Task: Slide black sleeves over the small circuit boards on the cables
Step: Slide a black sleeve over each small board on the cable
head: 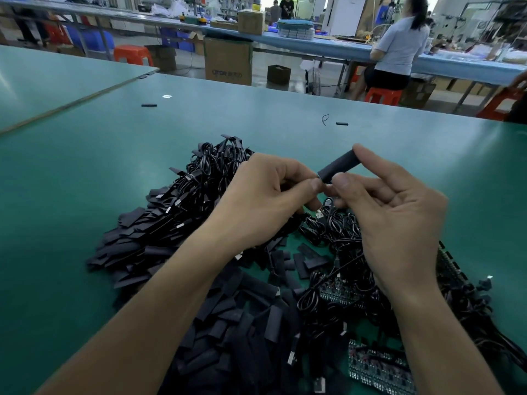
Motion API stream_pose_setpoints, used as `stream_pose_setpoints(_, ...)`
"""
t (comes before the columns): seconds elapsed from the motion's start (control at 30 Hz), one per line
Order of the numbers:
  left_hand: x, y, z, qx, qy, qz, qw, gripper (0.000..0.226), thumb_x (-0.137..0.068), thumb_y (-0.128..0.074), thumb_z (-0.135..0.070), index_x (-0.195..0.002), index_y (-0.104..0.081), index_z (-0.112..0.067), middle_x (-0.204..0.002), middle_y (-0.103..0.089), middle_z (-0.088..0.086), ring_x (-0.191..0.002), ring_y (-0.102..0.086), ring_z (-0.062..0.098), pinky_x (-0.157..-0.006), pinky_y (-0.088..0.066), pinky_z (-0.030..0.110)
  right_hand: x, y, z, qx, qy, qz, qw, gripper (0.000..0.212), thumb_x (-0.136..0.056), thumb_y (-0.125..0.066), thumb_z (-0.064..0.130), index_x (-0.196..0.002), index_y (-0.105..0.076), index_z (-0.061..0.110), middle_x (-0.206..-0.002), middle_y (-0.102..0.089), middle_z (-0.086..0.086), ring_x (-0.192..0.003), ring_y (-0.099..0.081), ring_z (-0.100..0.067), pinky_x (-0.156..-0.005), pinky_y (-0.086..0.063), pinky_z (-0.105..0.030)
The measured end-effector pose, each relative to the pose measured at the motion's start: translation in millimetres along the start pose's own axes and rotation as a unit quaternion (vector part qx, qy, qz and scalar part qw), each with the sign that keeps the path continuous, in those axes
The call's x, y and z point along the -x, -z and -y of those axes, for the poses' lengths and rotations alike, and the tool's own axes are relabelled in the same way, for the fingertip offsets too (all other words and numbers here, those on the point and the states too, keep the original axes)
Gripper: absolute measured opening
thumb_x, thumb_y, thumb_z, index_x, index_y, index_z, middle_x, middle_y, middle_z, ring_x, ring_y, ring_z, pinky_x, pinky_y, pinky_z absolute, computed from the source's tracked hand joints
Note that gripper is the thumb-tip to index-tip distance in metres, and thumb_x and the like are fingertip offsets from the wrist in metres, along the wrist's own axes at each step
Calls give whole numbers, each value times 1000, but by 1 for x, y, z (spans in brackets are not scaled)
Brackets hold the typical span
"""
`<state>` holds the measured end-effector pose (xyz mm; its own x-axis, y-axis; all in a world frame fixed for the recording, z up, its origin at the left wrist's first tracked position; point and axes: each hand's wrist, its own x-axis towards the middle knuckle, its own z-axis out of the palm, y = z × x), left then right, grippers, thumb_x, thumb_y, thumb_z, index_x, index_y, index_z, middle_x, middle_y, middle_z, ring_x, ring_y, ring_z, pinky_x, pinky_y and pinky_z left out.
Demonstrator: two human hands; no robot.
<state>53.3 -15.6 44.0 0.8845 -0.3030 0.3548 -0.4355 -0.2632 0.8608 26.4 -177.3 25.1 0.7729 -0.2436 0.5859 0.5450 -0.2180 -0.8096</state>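
Your right hand (399,218) pinches the black sleeve (338,166) between thumb and forefinger, above the cables (216,166). Your left hand (265,195) curls at its lower end; I cannot tell what it pinches.

The left grip (265,195) is hiding whatever its curled fingers are pinching. The right grip (393,212) is covering the near end of the black sleeve (338,166). The bottom edge is cutting off a circuit board (379,369).
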Motion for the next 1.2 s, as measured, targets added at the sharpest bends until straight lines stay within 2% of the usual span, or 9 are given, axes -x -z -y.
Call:
stream_pose_setpoints(0.2, 0, -3, 2, -9, 4, 27, 1000, 15, -95, -66, -20, -87, -78, -16, -73, -75, -1, -69, -70, 22, -71, -59, 46, -1, 0, 3, 14, -4, -7, 1000, 28, -90, -74, 18, -113, -67, 33, -84, -77, 12, -70, -73, -10, -66, -57, -20)
stream_pose_setpoints(0.33, 0, -5, 4, -11, 3, 56, 998, 9, -92, -70, -24, -88, -76, -19, -75, -75, -5, -63, -64, 5, -62, -49, 19, -3, 2, 5, 1, -28, -6, 1000, 25, -89, -73, 17, -101, -62, 35, -76, -75, 9, -61, -69, -8, -57, -54, -22)
stream_pose_setpoints(0.47, -1, -2, 13, -87, 82, 175, 977, 24, -79, -81, -42, -96, -67, -32, -88, -73, -13, -83, -70, 0, -73, -55, 19, -6, 7, 8, -37, -47, -30, 998, 25, -90, -71, 11, -99, -58, 31, -78, -75, -1, -68, -73, -18, -59, -53, -21)
stream_pose_setpoints(0.57, 0, -5, 15, -134, 83, 189, 969, 18, -82, -80, -38, -81, -63, -34, -74, -70, -18, -67, -65, -4, -56, -45, 11, -7, 7, 10, -37, -53, -41, 997, 25, -92, -70, 9, -98, -58, 29, -78, -76, -3, -67, -73, -20, -59, -54, -23)
stream_pose_setpoints(0.7, -3, -1, 17, -173, 76, 136, 973, 12, -88, -74, -38, -92, -66, -29, -85, -71, -10, -77, -67, 4, -73, -57, 27, -8, 12, 11, 52, -46, -63, 996, 21, -95, -67, 16, -105, -58, 33, -79, -76, 6, -70, -74, -14, -65, -59, -28)
stream_pose_setpoints(0.77, -6, 4, 19, -160, 78, 68, 982, 8, -91, -71, -35, -92, -64, -31, -86, -70, -11, -75, -65, 1, -70, -54, 22, -10, 16, 12, 141, -39, -50, 988, 23, -96, -66, 26, -113, -57, 40, -79, -74, 19, -73, -72, -5, -77, -60, -32)
stream_pose_setpoints(0.87, -13, 13, 27, -143, 64, -92, 983, 13, -91, -71, -29, -85, -61, -33, -77, -67, -15, -67, -62, -9, -59, -46, 5, -10, 18, 13, 263, -47, 21, 963, 26, -93, -67, 27, -117, -65, 37, -70, -66, 33, -71, -65, 11, -79, -52, -10)
stream_pose_setpoints(0.97, -16, 21, 35, -186, 60, -205, 959, 13, -88, -74, -32, -82, -64, -27, -68, -63, -18, -65, -59, -16, -56, -40, 0, -9, 17, 14, 350, -78, 90, 929, 29, -90, -65, 17, -115, -71, 30, -89, -65, 21, -76, -57, 7, -78, -39, -2)
stream_pose_setpoints(1.2, -31, 37, 44, -237, 84, -259, 933, 17, -84, -75, -34, -85, -72, -17, -65, -61, -17, -62, -61, -3, -59, -47, 10, -12, 28, 26, 470, -166, 153, 853, 39, -87, -58, 19, -120, -65, 38, -115, -67, 0, -99, -59, -23, -97, -47, -37)
